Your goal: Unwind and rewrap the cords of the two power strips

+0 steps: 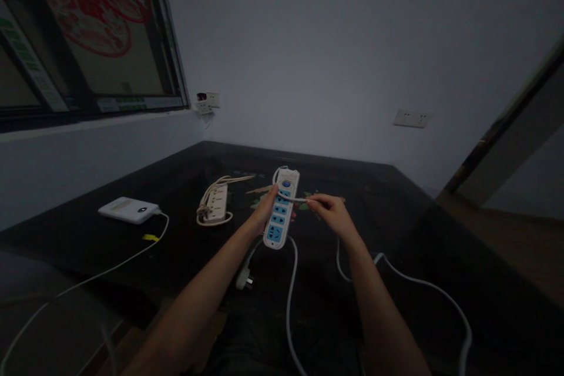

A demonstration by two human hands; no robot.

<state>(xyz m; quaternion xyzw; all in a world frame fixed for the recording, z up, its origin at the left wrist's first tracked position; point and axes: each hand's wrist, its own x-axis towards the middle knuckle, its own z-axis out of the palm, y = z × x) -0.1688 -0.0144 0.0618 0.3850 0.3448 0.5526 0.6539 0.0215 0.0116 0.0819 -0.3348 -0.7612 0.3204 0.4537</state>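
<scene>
Above the dark table, my left hand (pixel 263 211) is closed around the left side of a white power strip (pixel 278 217) with blue sockets, which is tilted lengthwise toward me. The strip's white cord (pixel 297 199) runs across its face near the switch end. My right hand (pixel 329 209) pinches that cord just right of the strip. A white plug (pixel 244 278) with metal prongs hangs below the strip on its left. More cord loops down beneath the strip and on the right of my right forearm.
A second power strip (pixel 217 202) lies on the black table (pixel 176 252), its beige cord wound around it. Farther left sit a white box-shaped device (pixel 128 210) with a cable and a yellow tag (pixel 150 238). Wall sockets (pixel 412 118) are on the back wall.
</scene>
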